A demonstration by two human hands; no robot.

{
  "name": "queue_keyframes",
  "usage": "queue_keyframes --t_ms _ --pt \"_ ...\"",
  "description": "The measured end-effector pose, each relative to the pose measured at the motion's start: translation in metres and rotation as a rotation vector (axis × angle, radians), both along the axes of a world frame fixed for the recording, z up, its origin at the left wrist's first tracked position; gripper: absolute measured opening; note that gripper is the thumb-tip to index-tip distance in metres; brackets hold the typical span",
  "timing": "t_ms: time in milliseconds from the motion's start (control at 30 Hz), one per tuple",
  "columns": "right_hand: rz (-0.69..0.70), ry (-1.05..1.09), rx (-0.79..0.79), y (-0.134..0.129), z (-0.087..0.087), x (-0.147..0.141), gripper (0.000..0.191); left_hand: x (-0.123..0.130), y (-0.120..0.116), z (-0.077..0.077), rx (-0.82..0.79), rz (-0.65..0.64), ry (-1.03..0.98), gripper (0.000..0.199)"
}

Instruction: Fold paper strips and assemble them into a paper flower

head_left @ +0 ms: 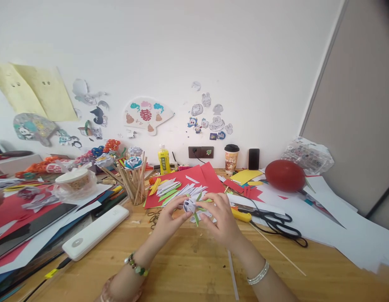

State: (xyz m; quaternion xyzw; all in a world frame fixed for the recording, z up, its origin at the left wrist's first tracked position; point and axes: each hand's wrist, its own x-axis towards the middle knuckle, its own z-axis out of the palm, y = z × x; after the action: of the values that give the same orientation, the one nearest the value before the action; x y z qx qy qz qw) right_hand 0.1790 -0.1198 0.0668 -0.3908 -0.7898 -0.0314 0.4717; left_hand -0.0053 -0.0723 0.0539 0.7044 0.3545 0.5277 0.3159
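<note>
Between my two hands, above the wooden table, is a white paper flower with green paper leaves around it. The fingers and thumb of my left hand close on the flower's left side. My right hand has its fingers curled at the flower's right side, by the green leaves; its exact grip is partly hidden. Behind the hands, white, green and yellow paper strips lie on red paper. A narrow white strip lies on the table below my right hand.
Black-handled scissors, a yellow cutter and a thin wooden stick lie to the right. A red balloon rests behind them. Left are a white power bank and a bundle of sticks. Farther back stand a bottle and cup.
</note>
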Motion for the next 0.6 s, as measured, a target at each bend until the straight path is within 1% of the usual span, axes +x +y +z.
queue_keyframes --t_ms 233,433,600 --pt "-0.027 0.003 0.087 0.003 -0.007 -0.003 0.025 0.000 0.001 0.000 0.089 0.030 0.084 0.031" --pt "-0.044 0.008 0.090 0.003 -0.010 -0.008 0.026 0.000 0.002 -0.002 0.140 0.045 0.103 0.029" --pt "-0.076 0.011 0.090 0.003 -0.011 -0.011 0.021 -0.001 0.004 -0.007 0.186 0.051 0.146 0.028"
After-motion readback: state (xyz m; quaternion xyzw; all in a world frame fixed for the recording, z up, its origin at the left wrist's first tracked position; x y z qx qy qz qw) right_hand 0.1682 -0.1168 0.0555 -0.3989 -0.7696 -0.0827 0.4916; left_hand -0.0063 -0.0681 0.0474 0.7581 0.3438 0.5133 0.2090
